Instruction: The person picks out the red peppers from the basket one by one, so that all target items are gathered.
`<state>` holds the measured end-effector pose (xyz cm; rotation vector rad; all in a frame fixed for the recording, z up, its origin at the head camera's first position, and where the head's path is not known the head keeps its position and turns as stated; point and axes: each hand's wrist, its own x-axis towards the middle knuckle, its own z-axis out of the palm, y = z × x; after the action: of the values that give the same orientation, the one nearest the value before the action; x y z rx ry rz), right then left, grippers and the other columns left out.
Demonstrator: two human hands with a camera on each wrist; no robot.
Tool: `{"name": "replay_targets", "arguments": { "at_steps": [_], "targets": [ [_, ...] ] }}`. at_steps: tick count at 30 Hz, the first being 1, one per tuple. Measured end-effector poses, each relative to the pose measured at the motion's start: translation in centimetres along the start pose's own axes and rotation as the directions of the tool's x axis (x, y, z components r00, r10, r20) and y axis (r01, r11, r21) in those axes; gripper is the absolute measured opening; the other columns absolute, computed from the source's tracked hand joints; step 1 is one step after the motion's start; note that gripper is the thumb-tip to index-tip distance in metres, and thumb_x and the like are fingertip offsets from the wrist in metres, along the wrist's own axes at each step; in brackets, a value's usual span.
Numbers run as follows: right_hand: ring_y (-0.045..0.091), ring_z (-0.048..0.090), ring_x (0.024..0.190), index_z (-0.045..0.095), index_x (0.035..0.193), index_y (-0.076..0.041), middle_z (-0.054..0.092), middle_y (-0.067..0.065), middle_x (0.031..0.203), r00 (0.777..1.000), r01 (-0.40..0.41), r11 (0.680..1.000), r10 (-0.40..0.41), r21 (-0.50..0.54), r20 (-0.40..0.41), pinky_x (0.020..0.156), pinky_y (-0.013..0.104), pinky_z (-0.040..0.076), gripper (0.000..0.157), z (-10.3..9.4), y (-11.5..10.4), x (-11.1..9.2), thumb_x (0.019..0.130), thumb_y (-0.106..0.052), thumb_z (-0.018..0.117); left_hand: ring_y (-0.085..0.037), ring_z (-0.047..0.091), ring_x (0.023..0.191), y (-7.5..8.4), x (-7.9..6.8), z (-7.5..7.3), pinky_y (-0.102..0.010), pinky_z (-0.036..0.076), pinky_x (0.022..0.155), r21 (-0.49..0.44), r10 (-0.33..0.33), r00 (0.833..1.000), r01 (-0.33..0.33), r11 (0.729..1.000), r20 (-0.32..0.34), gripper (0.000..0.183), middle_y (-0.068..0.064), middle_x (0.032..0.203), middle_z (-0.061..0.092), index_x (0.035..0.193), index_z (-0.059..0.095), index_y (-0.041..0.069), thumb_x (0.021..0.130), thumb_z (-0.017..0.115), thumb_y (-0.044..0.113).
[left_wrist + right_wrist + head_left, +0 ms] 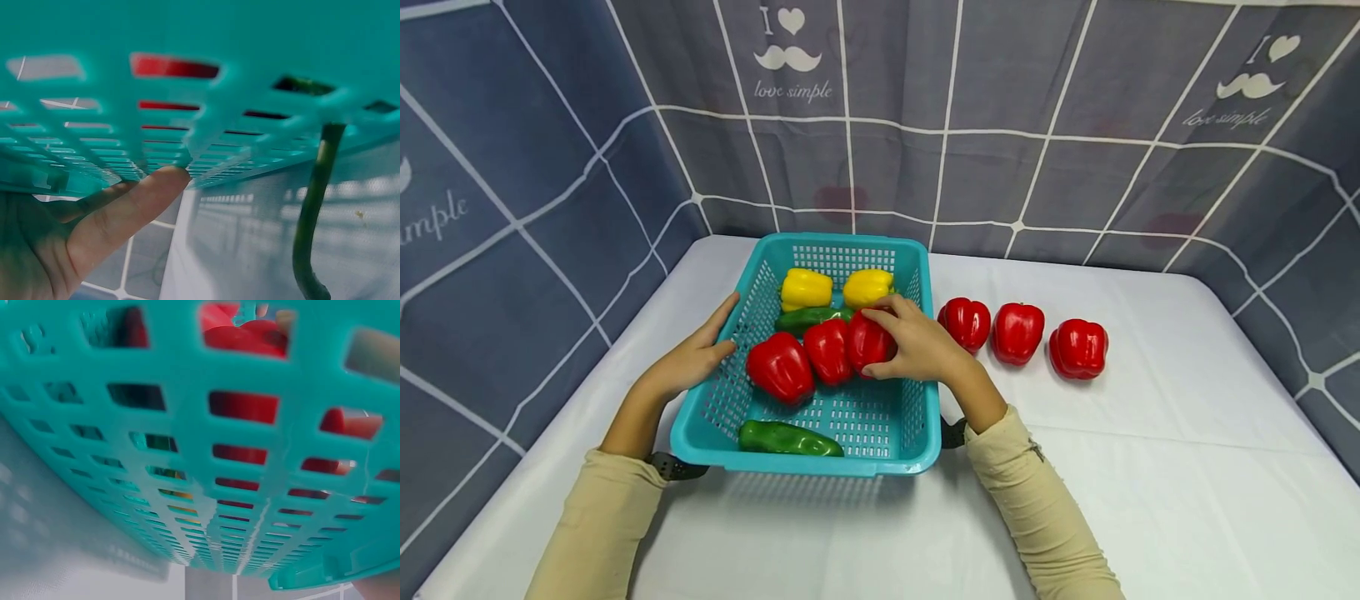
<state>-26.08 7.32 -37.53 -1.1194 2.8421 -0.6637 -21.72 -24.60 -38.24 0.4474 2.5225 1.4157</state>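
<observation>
A turquoise basket (pixel 805 465) stands on the white-covered table, with perforated walls. My left hand (pixel 700 350) rests at its left rim, fingers fairly straight; in the left wrist view a straight digit (pixel 134 215) lies along the outer wall. My right hand (pixel 917 337) reaches over the right rim and grips a red bell pepper (pixel 867 343) between thumb and fingers. That pepper sits beside a second red bell pepper (pixel 829 352) and a third red bell pepper (pixel 780 368). Through the wall holes, the right wrist view shows red pepper (pixel 244 406) and parts of fingers.
Inside the basket lie two yellow peppers (pixel 807 289) at the back, a long green vegetable (pixel 808 319) mid-basket and a long green pepper (pixel 790 438) in front. A green stem (pixel 312 212) pokes out below. Three red peppers (pixel 1017 333) stand right of the basket.
</observation>
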Motion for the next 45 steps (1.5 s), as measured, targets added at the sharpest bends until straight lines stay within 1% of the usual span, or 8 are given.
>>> {"name": "replay_targets", "arguments": {
  "at_steps": [5,11,14,20,27,31,35,45],
  "targets": [
    [0.024,0.035,0.123,0.046,0.134,-0.012,0.039,0.008,0.133,1.0,0.007,1.0,-0.007,0.026,-0.003,0.084,0.039,0.051,0.076,-0.1,0.1,-0.1,0.069,-0.037,0.076,-0.042,0.007,0.134,-0.2,0.0,0.0,-0.061,0.027,0.098,0.013,0.003,1.0,-0.003,1.0,0.0,0.075,-0.019,0.152,-0.009,0.146,-0.014,0.012,0.088,0.033,0.0],
    [0.024,0.034,0.123,0.046,0.134,-0.011,0.039,0.009,0.134,1.0,0.017,0.998,-0.017,0.055,-0.007,0.084,0.039,0.051,0.076,-0.1,0.2,-0.2,0.069,-0.036,0.076,-0.044,0.011,0.132,-0.3,-0.1,0.0,-0.057,0.037,0.092,0.017,0.008,1.0,-0.008,1.0,-0.002,0.075,-0.02,0.152,-0.008,0.146,-0.013,0.011,0.088,0.033,0.0],
    [0.025,0.034,0.123,0.046,0.134,-0.011,0.038,0.009,0.134,1.0,0.018,0.998,-0.018,0.06,-0.006,0.084,0.039,0.051,0.076,-0.1,0.1,-0.3,0.069,-0.036,0.076,-0.045,0.012,0.132,-0.4,-0.1,0.0,-0.056,0.039,0.09,0.015,0.007,1.0,-0.007,1.0,0.0,0.074,-0.021,0.151,-0.007,0.146,-0.013,0.011,0.088,0.033,0.0],
    [0.024,0.034,0.124,0.046,0.134,-0.011,0.038,0.009,0.134,0.999,0.026,0.997,-0.024,0.077,-0.02,0.083,0.039,0.051,0.076,-0.2,0.2,-0.4,0.068,-0.035,0.076,-0.045,0.012,0.132,-0.4,-0.1,0.1,-0.056,0.039,0.09,0.015,0.011,1.0,-0.011,1.0,0.001,0.074,-0.021,0.151,-0.007,0.146,-0.013,0.011,0.089,0.032,0.0],
    [0.024,0.033,0.125,0.045,0.135,-0.012,0.037,0.009,0.135,0.999,0.039,0.993,-0.034,0.108,-0.042,0.084,0.039,0.051,0.077,-0.1,0.4,-0.5,0.068,-0.034,0.076,-0.046,0.013,0.131,-0.4,-0.1,0.1,-0.054,0.043,0.087,0.017,0.014,1.0,-0.014,1.0,0.003,0.073,-0.021,0.151,-0.008,0.146,-0.013,0.011,0.089,0.032,0.0],
    [0.024,0.033,0.125,0.045,0.135,-0.012,0.037,0.008,0.135,0.998,0.041,0.99,-0.033,0.134,-0.057,0.083,0.039,0.051,0.078,-0.2,0.4,-0.6,0.067,-0.033,0.077,-0.046,0.012,0.132,-0.5,-0.1,0.1,-0.056,0.04,0.09,0.018,0.015,1.0,-0.015,1.0,0.005,0.073,-0.021,0.151,-0.008,0.146,-0.013,0.01,0.089,0.032,0.0],
    [0.025,0.034,0.124,0.045,0.135,-0.012,0.037,0.009,0.135,0.996,0.058,0.989,-0.048,0.137,-0.077,0.083,0.039,0.051,0.078,-0.6,0.1,-0.8,0.067,-0.031,0.078,-0.045,0.009,0.133,-0.4,-0.1,0.1,-0.058,0.035,0.093,0.022,0.014,1.0,-0.014,1.0,0.006,0.073,-0.021,0.151,-0.008,0.146,-0.013,0.01,0.089,0.033,0.0],
    [0.023,0.035,0.124,0.046,0.133,-0.009,0.038,0.009,0.134,0.981,0.131,0.984,-0.11,0.122,-0.161,0.083,0.038,0.051,0.077,-2.3,-0.7,-1.8,0.067,-0.029,0.079,-0.045,0.011,0.132,-0.3,0.0,-0.1,-0.058,0.037,0.092,0.04,0.01,1.0,-0.01,0.999,-0.001,0.073,-0.022,0.151,-0.007,0.146,-0.012,0.01,0.089,0.033,0.002]
  ]
}}
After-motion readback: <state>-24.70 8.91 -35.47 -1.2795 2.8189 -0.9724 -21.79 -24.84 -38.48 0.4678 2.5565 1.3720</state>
